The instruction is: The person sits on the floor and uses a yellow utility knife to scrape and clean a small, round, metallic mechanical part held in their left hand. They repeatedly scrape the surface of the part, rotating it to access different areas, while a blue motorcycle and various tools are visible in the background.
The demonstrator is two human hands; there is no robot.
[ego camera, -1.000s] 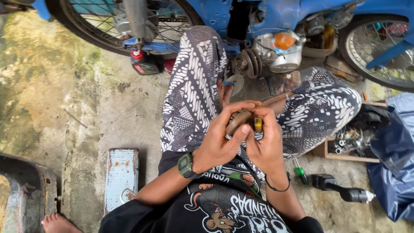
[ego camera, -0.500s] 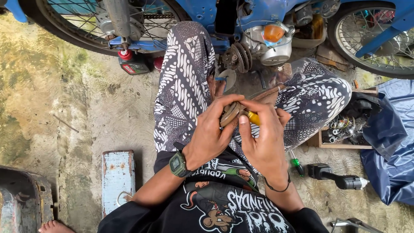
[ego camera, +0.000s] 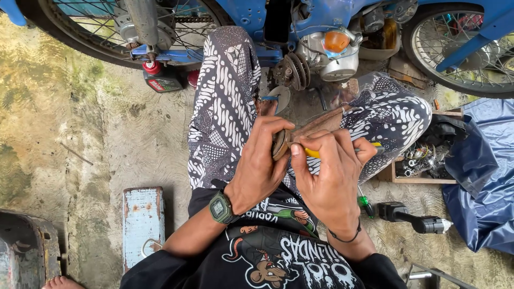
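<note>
My left hand (ego camera: 262, 160) grips a small round rusty-brown metal part (ego camera: 280, 143) over my lap. My right hand (ego camera: 326, 171) holds a yellow-handled tool (ego camera: 314, 152), its tip against that part. A green watch (ego camera: 220, 207) is on my left wrist, a thin black band (ego camera: 345, 236) on my right. My legs in black-and-white patterned trousers (ego camera: 225, 107) stretch toward a blue motorbike (ego camera: 300, 16). The bike's engine (ego camera: 326, 53) with a round ribbed disc stack (ego camera: 292, 69) is just beyond my hands.
A red oil bottle (ego camera: 159, 79) stands under the rear wheel (ego camera: 128, 27). A pale blue metal stool (ego camera: 142, 222) is at my left. A wooden tray (ego camera: 423, 177) of small parts, a dark power tool (ego camera: 415, 219), a green-handled screwdriver (ego camera: 365, 202) and blue tarp (ego camera: 482, 187) lie to the right.
Both hands with the part and tool have shifted slightly right and nearer to me; the view has tilted down a little. The grips are unchanged.
</note>
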